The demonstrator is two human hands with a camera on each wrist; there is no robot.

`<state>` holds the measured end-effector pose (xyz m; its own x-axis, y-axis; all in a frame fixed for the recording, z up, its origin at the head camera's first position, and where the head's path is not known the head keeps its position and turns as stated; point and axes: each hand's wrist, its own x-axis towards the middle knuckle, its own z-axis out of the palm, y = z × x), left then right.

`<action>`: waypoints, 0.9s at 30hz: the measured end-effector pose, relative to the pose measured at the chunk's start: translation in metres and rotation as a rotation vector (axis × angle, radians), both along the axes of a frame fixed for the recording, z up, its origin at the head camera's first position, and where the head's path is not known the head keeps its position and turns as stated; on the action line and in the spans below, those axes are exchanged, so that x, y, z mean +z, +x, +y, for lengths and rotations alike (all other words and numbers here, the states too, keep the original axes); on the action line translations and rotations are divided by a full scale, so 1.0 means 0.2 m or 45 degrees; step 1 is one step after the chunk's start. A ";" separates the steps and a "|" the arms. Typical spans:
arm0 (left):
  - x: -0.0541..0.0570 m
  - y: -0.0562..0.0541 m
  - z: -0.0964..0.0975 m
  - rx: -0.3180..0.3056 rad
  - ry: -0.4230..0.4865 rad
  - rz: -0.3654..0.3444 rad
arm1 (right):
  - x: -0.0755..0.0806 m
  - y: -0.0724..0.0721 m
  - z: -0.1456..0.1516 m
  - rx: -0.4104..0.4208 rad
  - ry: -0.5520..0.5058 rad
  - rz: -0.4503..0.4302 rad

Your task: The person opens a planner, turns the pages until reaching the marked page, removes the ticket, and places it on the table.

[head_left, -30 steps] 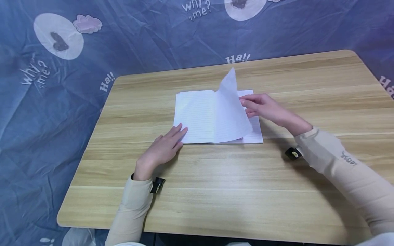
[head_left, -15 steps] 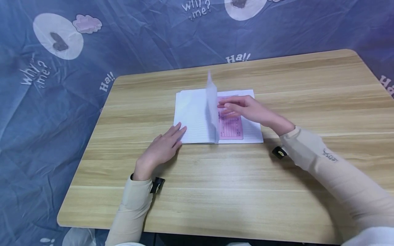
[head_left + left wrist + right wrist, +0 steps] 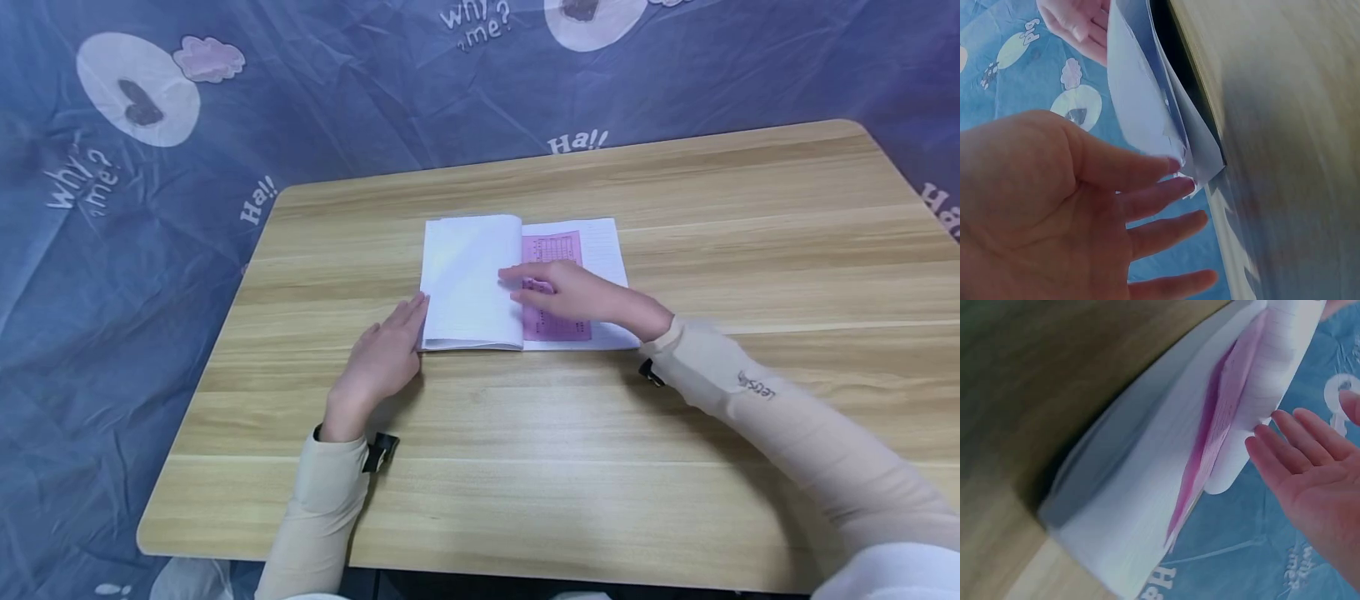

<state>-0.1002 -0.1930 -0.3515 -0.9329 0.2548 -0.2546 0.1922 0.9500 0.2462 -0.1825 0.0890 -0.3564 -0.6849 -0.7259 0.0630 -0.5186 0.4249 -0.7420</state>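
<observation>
An open lined notebook [image 3: 468, 287] lies on the table. On its right page, against the spine, is a pink printed slip [image 3: 555, 329], partly covered by my right hand [image 3: 573, 292]. That hand reaches over the slip with fairly straight fingers, its fingertips over the left page near the spine. My left hand [image 3: 382, 354] lies at the notebook's left edge, fingers extended. In the left wrist view its thumb and index tips meet the loose page corners [image 3: 1194, 169]. The right wrist view shows the right palm [image 3: 1329, 494] with nothing gripped, fingertips at the curved page.
The wooden table [image 3: 495, 500] has rounded corners, and a blue printed cloth [image 3: 360, 92] hangs behind it and to the left. Small black devices [image 3: 381, 452] are strapped at both wrists over beige sleeves.
The right hand has swept left, turning a page onto the left side and uncovering the pink slip. The left hand has shifted slightly left, off the page to the notebook's edge.
</observation>
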 end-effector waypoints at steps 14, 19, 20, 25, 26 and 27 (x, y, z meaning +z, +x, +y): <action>0.00 0.00 0.04 -0.130 0.174 -0.022 | -0.06 0.03 -0.07 0.162 0.205 0.200; -0.01 0.00 0.04 -0.132 0.140 -0.075 | -0.05 0.04 -0.08 0.158 0.247 0.194; -0.01 0.00 0.04 -0.128 0.132 -0.091 | -0.05 0.04 -0.08 0.155 0.254 0.191; -0.01 0.01 0.03 -0.129 0.108 -0.135 | -0.05 0.05 -0.08 0.154 0.259 0.182; -0.01 0.01 0.03 -0.128 0.106 -0.139 | -0.05 0.05 -0.08 0.153 0.259 0.180; 0.00 0.01 0.03 -0.127 0.104 -0.142 | -0.05 0.05 -0.08 0.153 0.258 0.176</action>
<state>-0.0987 -0.1862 -0.3525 -0.8690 0.3692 -0.3295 0.2521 0.9033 0.3472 -0.1730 0.0730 -0.3658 -0.5883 -0.8087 -0.0047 -0.6647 0.4869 -0.5667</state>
